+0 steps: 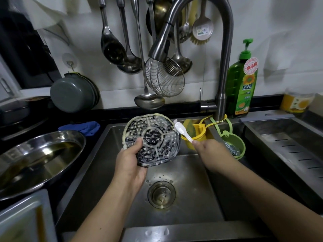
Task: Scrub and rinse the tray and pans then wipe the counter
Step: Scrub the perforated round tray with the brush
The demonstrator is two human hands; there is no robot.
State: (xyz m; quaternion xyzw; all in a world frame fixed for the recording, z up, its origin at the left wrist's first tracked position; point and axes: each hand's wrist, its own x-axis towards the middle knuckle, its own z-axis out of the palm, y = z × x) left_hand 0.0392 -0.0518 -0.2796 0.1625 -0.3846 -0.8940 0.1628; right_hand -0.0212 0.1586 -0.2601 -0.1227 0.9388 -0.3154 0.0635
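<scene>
We're mid-scrub: left hand (130, 161) grips the round perforated tray (151, 139), tilted up over the sink (188, 172), thumb on its face, fingers curled behind. It's foamy w/ suds, not rinsed yet; no water visible from the faucet (160, 49). Right hand (208, 151) pinches a white brush (182, 131), bristle end touching the tray's upper right rim. Steel pan (37, 159) sits on the counter at left, looks untouched. Blue cloth (81, 128) lies behind it, so rinsing, pans & counter wipe seem left
</scene>
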